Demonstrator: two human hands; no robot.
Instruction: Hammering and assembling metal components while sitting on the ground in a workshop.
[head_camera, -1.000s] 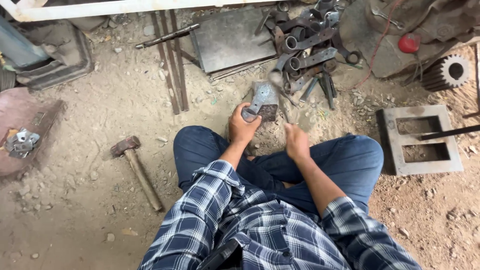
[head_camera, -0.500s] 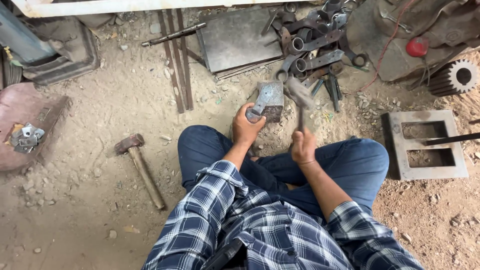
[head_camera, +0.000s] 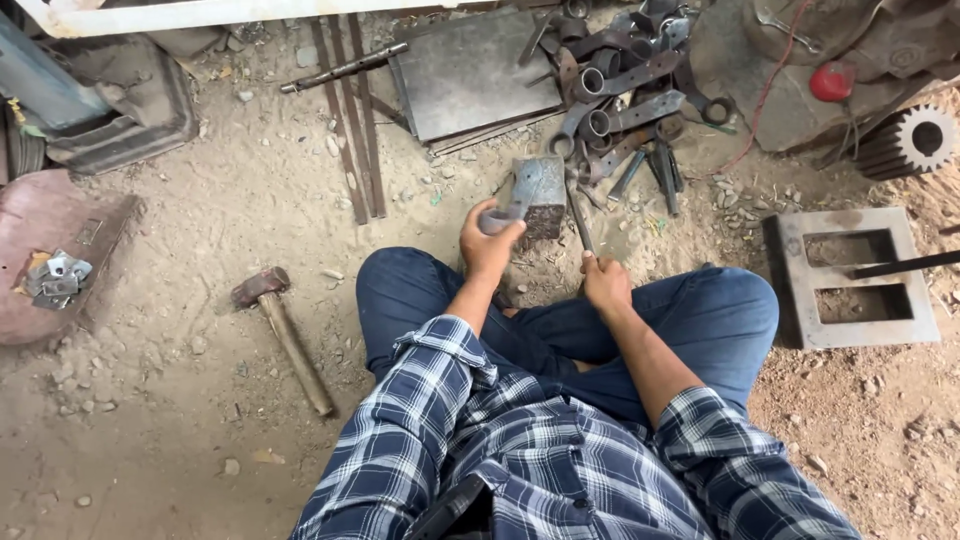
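Observation:
I sit on sandy ground with my legs folded. My left hand (head_camera: 488, 245) grips a small curved metal piece (head_camera: 497, 218) and presses it against a grey steel block (head_camera: 541, 188) standing in front of my knees. My right hand (head_camera: 604, 283) is closed around the thin handle of a small hammer (head_camera: 580, 225). The handle slants up and left, and its head end lies beside the block's right side, where I cannot make it out clearly.
A wooden-handled sledgehammer (head_camera: 285, 335) lies at my left. Behind the block are a flat steel plate (head_camera: 470, 75), long rods (head_camera: 352, 120) and a pile of spanners (head_camera: 625, 95). A rectangular metal frame (head_camera: 850, 278) and a gear (head_camera: 915, 140) sit at the right. Metal brackets (head_camera: 55, 278) rest on a reddish slab.
My right hand lifted the small hammer above the block half a second ago; now the hammer has come down beside the block. My left hand stays on the metal piece.

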